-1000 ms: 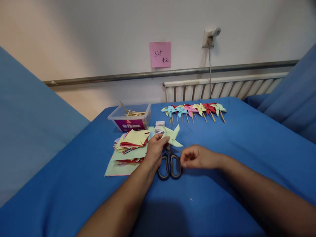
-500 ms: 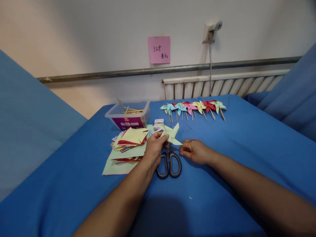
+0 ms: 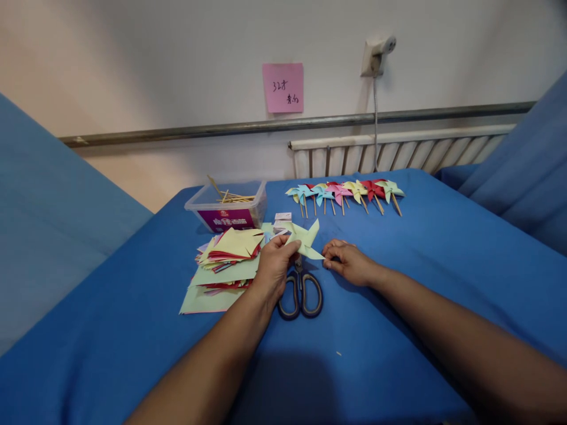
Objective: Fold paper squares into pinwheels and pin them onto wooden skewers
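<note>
- Blue cloth point(image 3: 398, 283) is covering the table, which is sitting against a pale wall with a pink note point(image 3: 282, 87), a pipe and a radiator point(image 3: 398, 154).
- The left hand point(image 3: 273, 267) is pinching a pale green paper pinwheel point(image 3: 305, 237) between thumb and fingers, just above scissors point(image 3: 301, 290) lying on the cloth.
- The right hand point(image 3: 348, 261), fingers curled together, is touching the pinwheel's near-right tip.
- To the left, a paper stack point(image 3: 225, 260) is lying; farther off, a box of sticks point(image 3: 228, 205) and a row of finished pinwheels point(image 3: 345, 192) are resting.
</note>
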Demonstrator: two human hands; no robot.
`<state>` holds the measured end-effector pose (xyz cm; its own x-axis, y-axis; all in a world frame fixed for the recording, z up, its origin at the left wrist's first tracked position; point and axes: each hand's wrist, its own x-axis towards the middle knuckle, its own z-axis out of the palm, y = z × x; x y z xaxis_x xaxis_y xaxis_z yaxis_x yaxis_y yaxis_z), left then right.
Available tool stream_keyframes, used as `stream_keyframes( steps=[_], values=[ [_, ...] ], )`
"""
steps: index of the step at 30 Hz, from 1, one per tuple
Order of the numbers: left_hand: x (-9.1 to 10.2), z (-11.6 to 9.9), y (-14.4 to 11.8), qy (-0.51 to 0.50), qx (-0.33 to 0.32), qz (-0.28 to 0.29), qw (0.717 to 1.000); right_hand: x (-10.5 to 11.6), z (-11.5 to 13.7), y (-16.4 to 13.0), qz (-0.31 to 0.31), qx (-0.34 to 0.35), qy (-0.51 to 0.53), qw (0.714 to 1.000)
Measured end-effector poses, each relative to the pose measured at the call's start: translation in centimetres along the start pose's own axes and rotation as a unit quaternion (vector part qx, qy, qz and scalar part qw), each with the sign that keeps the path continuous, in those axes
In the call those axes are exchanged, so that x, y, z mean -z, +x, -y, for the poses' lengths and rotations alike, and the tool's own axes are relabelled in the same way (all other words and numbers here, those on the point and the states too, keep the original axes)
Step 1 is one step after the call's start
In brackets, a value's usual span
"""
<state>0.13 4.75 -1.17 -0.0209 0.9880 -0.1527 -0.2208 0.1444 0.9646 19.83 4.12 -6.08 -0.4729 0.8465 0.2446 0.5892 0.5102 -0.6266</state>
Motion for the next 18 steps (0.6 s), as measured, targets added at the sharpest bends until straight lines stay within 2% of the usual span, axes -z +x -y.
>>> stream_keyframes(
  steps=[7,18],
  values=[
    [0.04,0.11,0.13,0.001,0.003,0.006,1.0,0.2,-0.63,0.13,0.014,0.012,0.046,0.999],
    [0.01,0.05,0.13,0.002,0.012,0.001,1.0,0.12,-0.31,0.17,-0.01,-0.017,0.0,1.0]
  ],
)
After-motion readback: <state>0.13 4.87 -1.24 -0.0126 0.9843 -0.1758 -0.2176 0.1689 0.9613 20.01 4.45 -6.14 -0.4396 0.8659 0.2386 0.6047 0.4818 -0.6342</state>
